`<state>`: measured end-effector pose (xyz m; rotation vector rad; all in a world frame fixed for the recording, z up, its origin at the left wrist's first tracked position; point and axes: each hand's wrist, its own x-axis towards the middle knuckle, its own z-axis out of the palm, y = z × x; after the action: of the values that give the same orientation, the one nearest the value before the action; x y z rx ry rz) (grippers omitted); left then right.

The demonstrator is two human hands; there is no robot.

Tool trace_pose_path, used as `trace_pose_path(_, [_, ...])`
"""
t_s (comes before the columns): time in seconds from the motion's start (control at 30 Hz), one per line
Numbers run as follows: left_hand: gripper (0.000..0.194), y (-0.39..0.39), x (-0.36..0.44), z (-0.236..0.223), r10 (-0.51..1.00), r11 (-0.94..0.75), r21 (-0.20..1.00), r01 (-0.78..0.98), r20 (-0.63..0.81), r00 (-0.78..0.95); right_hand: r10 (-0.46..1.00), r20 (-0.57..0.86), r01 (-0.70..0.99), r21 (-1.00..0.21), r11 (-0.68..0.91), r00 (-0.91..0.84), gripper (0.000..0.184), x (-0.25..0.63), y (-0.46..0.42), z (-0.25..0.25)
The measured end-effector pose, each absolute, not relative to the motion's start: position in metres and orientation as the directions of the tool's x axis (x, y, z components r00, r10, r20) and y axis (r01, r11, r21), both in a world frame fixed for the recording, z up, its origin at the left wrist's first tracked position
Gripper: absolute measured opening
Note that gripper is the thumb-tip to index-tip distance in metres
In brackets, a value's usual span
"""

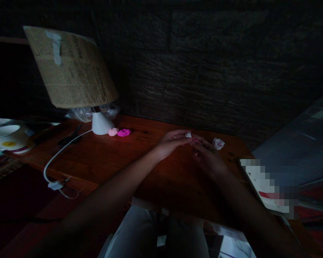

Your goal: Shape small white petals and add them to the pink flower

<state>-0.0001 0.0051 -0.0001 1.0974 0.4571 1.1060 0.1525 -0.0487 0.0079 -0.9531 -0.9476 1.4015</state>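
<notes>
dark block wall (220, 71) backs the wooden worktop (148, 175). just right of frame centre, the left hand (169, 143) pinches a small pale scrap (188, 135); the right hand (210, 157) has a narrow grip beside it, hold unclear. fine two-handed fingering seems underway, calling next for light pressure.

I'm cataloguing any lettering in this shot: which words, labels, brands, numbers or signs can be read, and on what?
"...ection": end of a large word running down the tan, newspaper-print lampshade; its first letters are unclear.
Second large word, lower on the lampshade: too blurred to read.
Columns of fine print there: too small to read.
White, round cup with a yellow spot: no readable lettering.
Pixelated, flat white-and-red object: nothing legible.
</notes>
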Motion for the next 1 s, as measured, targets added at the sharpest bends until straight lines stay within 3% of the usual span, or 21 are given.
trace_pose_path(0.17, [0.051, 0.006, -0.002, 0.000, 0.892, -0.011, 0.908, -0.418, 0.198, 0.406, 0.999, -0.037, -0.247, -0.968, -0.035, 0.003, 0.042, 0.154, -0.046, 0.000])
trace_pose_path(0.3, [0.056, 0.007, -0.004, -0.001, 0.910, -0.065, 0.944, -0.324, 0.189, 0.368, 0.995, 0.053, -0.079, -0.995, 0.060, 0.089, 0.040, 0.157, -0.044, -0.003])
trace_pose_path(0.5, [0.054, 0.010, -0.003, -0.009, 0.909, -0.185, 0.968, -0.168, 0.233, 0.344, 0.995, 0.047, -0.095, -0.994, 0.055, 0.085, 0.039, 0.160, -0.046, 0.003])
trace_pose_path(0.8, [0.048, 0.003, -0.003, -0.011, 0.828, -0.467, 0.882, 0.064, 0.411, 0.381, 0.987, 0.160, 0.042, -0.986, 0.159, 0.026, 0.042, 0.163, -0.042, -0.003])
trace_pose_path(1.0, [0.053, 0.001, -0.001, -0.013, 0.830, -0.453, 0.889, 0.073, 0.390, 0.399, 0.954, 0.291, 0.165, -0.947, 0.277, 0.069, 0.038, 0.181, -0.038, 0.006])
